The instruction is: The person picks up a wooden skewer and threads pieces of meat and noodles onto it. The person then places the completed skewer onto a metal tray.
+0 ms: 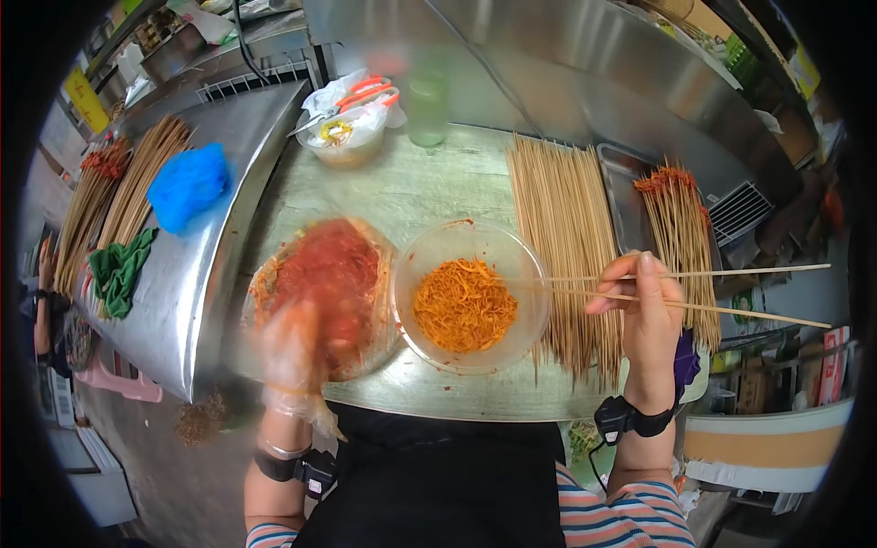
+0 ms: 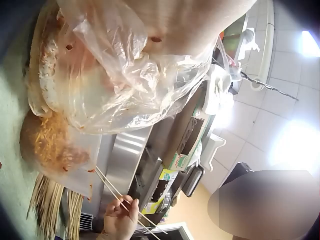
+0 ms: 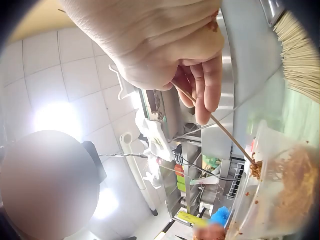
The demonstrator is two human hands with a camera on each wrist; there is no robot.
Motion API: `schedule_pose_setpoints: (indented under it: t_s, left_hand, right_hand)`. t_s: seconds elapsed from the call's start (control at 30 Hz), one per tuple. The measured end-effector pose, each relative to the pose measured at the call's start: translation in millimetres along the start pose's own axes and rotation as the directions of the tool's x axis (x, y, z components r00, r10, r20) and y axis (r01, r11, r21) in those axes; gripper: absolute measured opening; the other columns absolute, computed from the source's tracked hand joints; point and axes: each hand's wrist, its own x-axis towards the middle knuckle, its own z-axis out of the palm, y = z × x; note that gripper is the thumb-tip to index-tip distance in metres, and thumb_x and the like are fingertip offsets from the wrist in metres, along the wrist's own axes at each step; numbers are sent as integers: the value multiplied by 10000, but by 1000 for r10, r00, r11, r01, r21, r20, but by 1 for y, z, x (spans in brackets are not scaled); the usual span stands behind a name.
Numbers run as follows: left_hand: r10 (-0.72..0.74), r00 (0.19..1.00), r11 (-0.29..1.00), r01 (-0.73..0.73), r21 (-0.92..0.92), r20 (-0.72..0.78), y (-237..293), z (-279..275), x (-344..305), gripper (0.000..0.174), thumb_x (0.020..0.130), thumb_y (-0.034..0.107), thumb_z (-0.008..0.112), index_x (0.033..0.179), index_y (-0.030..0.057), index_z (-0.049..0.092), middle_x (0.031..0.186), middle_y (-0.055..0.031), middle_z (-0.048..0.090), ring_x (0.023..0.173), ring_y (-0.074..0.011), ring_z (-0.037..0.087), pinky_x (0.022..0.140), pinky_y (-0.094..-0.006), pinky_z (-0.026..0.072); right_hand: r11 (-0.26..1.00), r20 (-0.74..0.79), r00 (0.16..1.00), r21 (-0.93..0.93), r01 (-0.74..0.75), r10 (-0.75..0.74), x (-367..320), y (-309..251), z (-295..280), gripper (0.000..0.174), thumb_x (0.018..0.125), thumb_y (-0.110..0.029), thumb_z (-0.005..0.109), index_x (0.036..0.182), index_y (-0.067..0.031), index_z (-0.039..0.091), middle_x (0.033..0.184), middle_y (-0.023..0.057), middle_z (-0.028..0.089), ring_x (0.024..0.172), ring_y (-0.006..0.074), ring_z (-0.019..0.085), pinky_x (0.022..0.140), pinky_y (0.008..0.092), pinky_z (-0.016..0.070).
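Observation:
My left hand (image 1: 294,342), in a clear plastic glove, reaches over a wide bowl of red, wet, raw-looking meat (image 1: 338,260). Motion blurs its fingers in the head view, and loose plastic covers them in the left wrist view, so I cannot tell how they lie. Beside that bowl stands a translucent round tub (image 1: 541,320) of orange shreds (image 1: 464,306). My bare right hand (image 1: 647,315) holds two long thin chopsticks (image 1: 754,272), slightly spread, pointing left into the tub. A small clump of shreds (image 3: 256,170) clings at a chopstick tip in the right wrist view.
Rows of bamboo skewers (image 1: 562,247) lie right of the tub, with red-tipped skewers (image 1: 676,205) on a metal tray beyond. Behind are a container with orange-handled scissors (image 1: 365,94) and a green glass (image 1: 427,110). More skewers (image 1: 146,173) and a blue bag (image 1: 187,187) occupy the left steel counter.

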Motion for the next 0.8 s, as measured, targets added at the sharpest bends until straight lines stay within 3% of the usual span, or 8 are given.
schedule_pose_setpoints:
  t_s: [0.07,0.17,0.3,0.37,0.43,0.5,0.57,0.8]
  left_hand:
    - [1,997,999,-5,-42,-81,4,14,-7,145,843,82,619,949,-12,586,798,-49,606,627,-119,606,481,-218,511]
    - [-61,996,993,67,-96,67,16,11,-11,137,846,59,610,959,-14,582,799,-43,600,644,-109,601,480,-225,509]
    - [-96,993,987,103,-126,63,25,22,-17,161,828,44,632,970,-15,583,826,-48,596,681,-128,608,550,-225,525]
    - [263,933,856,-343,387,246,10,7,-10,179,852,48,575,1007,-38,553,909,-103,603,745,-171,630,625,-269,545]
    - [275,921,856,-366,366,276,9,7,-9,187,864,48,546,1022,-52,541,943,-128,608,775,-194,641,662,-294,556]
    - [-37,988,985,61,-161,147,15,17,-17,182,863,45,543,1014,-56,546,929,-123,611,771,-196,641,661,-300,559]
    - [-66,981,982,96,-166,181,26,27,-20,182,864,48,541,1013,-56,549,924,-123,614,770,-199,641,670,-302,558]
    - [-62,989,984,84,-156,136,17,31,-16,229,867,58,538,1059,-67,534,974,-136,612,812,-200,635,691,-305,552]
  right_hand:
    - [996,-30,999,82,22,-19,2,-1,0,407,975,-305,366,840,25,561,688,93,589,556,175,626,522,236,503]
    - [977,-57,996,197,77,-67,4,-4,-1,403,971,-315,374,845,20,559,687,96,592,546,178,625,502,239,504]
    - [979,-36,995,179,97,-92,8,7,-1,399,968,-319,380,851,18,558,687,100,594,539,180,623,490,238,503]
    - [991,-32,999,131,-6,10,9,11,7,396,966,-318,387,852,22,555,688,104,595,532,178,620,486,238,507]
    - [985,-60,998,170,-12,22,12,16,6,393,966,-313,388,850,23,554,689,105,596,532,176,619,484,237,509]
    - [963,-68,998,268,10,9,13,18,2,391,965,-316,393,848,20,554,689,105,594,544,177,621,483,237,508]
    - [934,-89,996,353,47,-17,14,18,2,391,964,-319,395,845,19,554,690,103,595,543,176,620,484,236,509]
    - [975,-20,1000,224,-5,10,13,26,6,372,965,-307,393,848,5,557,697,94,594,556,170,625,490,237,518]
